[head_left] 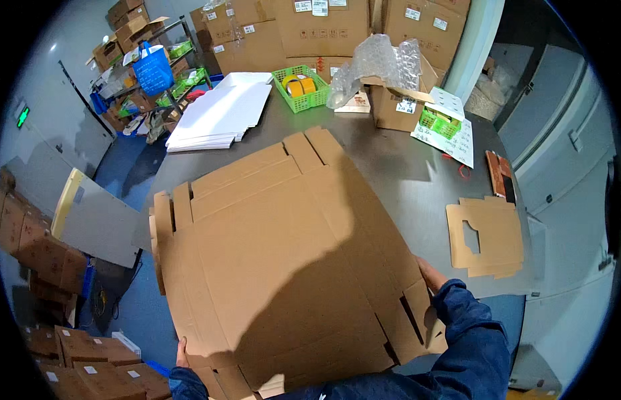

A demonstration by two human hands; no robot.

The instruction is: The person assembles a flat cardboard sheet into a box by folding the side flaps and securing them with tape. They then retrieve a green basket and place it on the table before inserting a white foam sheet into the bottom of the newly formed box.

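A large flat brown cardboard box blank, with slots and flaps along its ends, fills the middle of the head view. It lies tilted across the near part of the grey table and reaches past the near edge toward me. At its near left edge my left hand grips the board; only the thumb shows above it. My right hand holds the right edge, its fingertips hidden by the cardboard. Part of the board lies in my shadow.
On the table are stacked white sheets, a green basket with tape rolls, bubble wrap, an opened carton and a small cardboard cutout at right. Brown cartons stand behind; more boxes sit lower left.
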